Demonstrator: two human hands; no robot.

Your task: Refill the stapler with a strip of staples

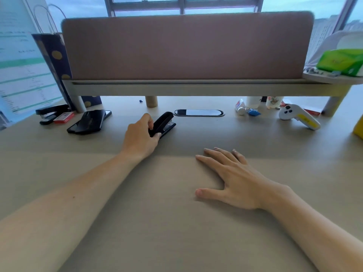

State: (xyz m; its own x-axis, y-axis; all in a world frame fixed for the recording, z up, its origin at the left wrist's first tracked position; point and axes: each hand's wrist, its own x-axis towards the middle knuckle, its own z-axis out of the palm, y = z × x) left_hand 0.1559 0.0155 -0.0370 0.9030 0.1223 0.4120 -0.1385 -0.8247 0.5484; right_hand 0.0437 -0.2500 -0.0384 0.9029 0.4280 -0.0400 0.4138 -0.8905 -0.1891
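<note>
A black stapler (164, 122) lies on the beige desk (176, 222) near the middle back, its top arm raised a little. My left hand (140, 137) is shut on its near end, thumb and fingers around the body. My right hand (231, 177) rests flat on the desk to the right, fingers spread, holding nothing. A small red staple box (63, 117) sits at the far left beside a second black stapler (51, 112). No loose strip of staples is visible.
A raised shelf with a pink screen (186, 48) spans the back. Under and near it: a black case (89, 121), a cable grommet (199, 112), small bottles (253, 104), a white and yellow controller (298, 116). A green tissue pack (341, 61) sits on the shelf.
</note>
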